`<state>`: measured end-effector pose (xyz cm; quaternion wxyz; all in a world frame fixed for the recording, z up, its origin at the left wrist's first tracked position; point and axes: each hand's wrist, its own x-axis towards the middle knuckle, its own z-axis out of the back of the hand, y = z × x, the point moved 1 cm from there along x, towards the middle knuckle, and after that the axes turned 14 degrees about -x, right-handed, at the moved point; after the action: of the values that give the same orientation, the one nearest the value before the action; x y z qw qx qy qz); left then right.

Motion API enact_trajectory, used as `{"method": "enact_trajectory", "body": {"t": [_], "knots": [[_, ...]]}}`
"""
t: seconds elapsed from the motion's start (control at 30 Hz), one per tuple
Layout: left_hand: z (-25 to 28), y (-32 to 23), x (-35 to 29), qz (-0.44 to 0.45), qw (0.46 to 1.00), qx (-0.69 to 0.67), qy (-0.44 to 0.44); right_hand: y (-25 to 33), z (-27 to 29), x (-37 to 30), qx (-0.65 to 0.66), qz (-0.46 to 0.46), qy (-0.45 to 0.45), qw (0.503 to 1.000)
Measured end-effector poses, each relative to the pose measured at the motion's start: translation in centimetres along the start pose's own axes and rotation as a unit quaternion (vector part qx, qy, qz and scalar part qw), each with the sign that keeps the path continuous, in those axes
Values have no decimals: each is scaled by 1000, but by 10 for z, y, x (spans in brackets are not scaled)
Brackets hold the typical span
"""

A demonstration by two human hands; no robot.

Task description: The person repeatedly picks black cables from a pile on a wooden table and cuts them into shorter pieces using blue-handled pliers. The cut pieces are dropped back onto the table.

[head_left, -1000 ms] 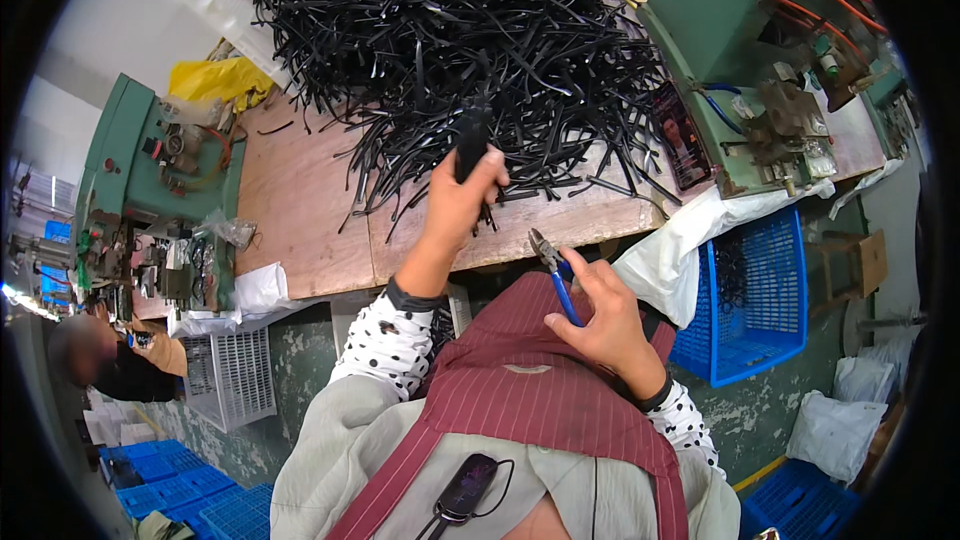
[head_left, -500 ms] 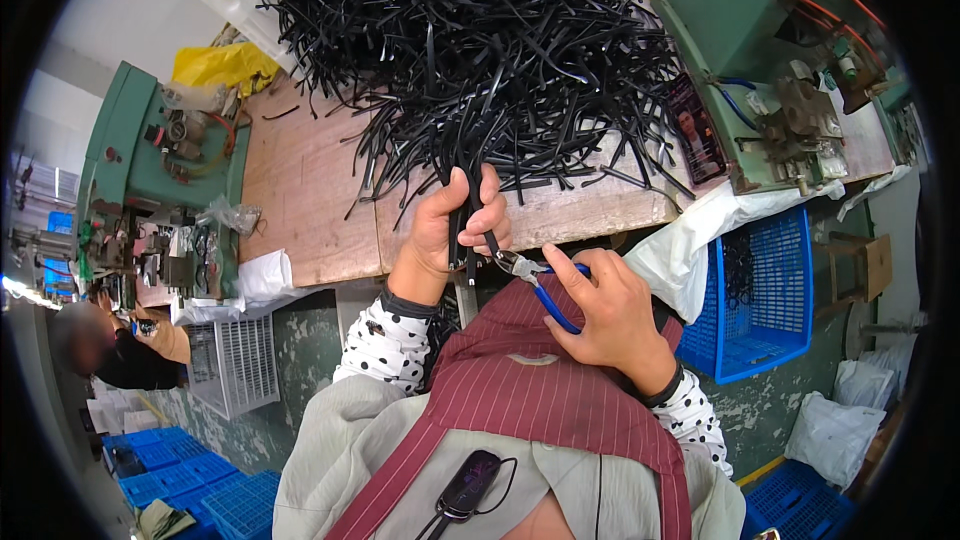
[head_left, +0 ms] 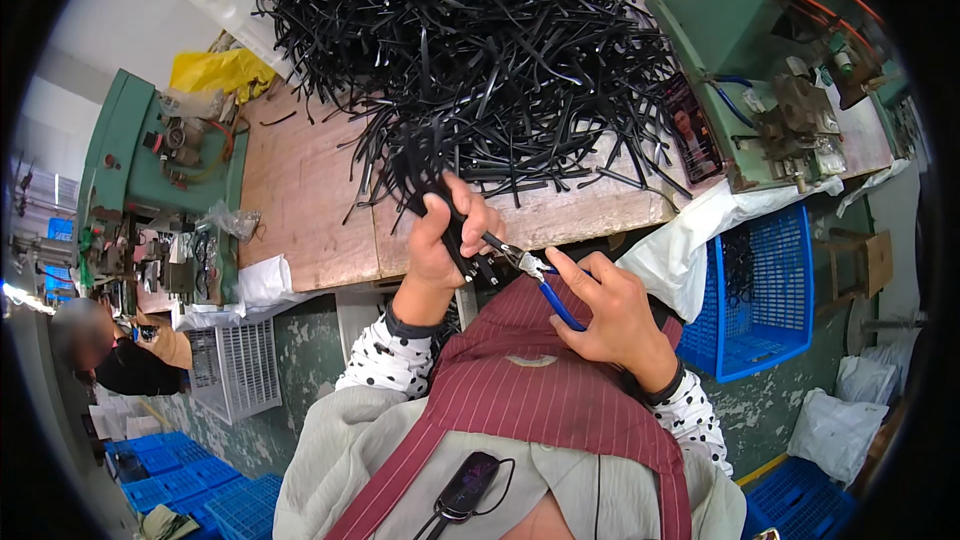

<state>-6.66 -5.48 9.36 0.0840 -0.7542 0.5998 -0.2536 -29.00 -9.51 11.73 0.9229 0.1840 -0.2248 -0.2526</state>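
The left hand [head_left: 442, 245] is gripping a bundle of black strips [head_left: 412, 172] just above the front edge of the worktop [head_left: 300, 185]. Its fingers are closing around the bundle, and several strip ends are protruding below them. The upper part of the bundle is fanning out and appearing blurred.

The right hand [head_left: 615, 310] is holding a pair of blue-handled cutters [head_left: 547, 290], with the fingers wrapping the handles. The cutter head is pointing toward the left hand and is meeting the end of one strip; whether the jaws are closing on it cannot be told.

A large pile of black strips [head_left: 465, 50] is covering the rear of the worktop, with loose strips spreading toward the front edge. A phone [head_left: 692, 135] is lying to the right of the pile, beside a green machine [head_left: 715, 20]. A second green machine [head_left: 150, 155] is standing at the left, with a yellow bag [head_left: 215, 73] resting near it.

Below the worktop, a blue basket [head_left: 808, 290] is sitting at the right, and a white crate [head_left: 235, 370] is standing at the left, near a co-worker [head_left: 140, 368].
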Motion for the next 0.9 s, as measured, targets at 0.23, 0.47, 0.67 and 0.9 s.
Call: {"method": "enact_trajectory", "body": {"t": [0.23, 0.47, 0.67, 0.9], "knots": [[-13, 5, -9, -151, 959, 241, 22, -3, -11, -6, 148, -60, 39, 986], [-11, 11, -17, -126, 958, 240, -88, -4, -14, -8, 142, -83, 64, 984], [8, 11, -11, -12, 976, -36, -215, -3, -14, -9, 179, -121, 88, 972], [32, 12, 24, 11, 899, 313, -307, -7, -16, -12, 175, -153, 57, 971]]}}
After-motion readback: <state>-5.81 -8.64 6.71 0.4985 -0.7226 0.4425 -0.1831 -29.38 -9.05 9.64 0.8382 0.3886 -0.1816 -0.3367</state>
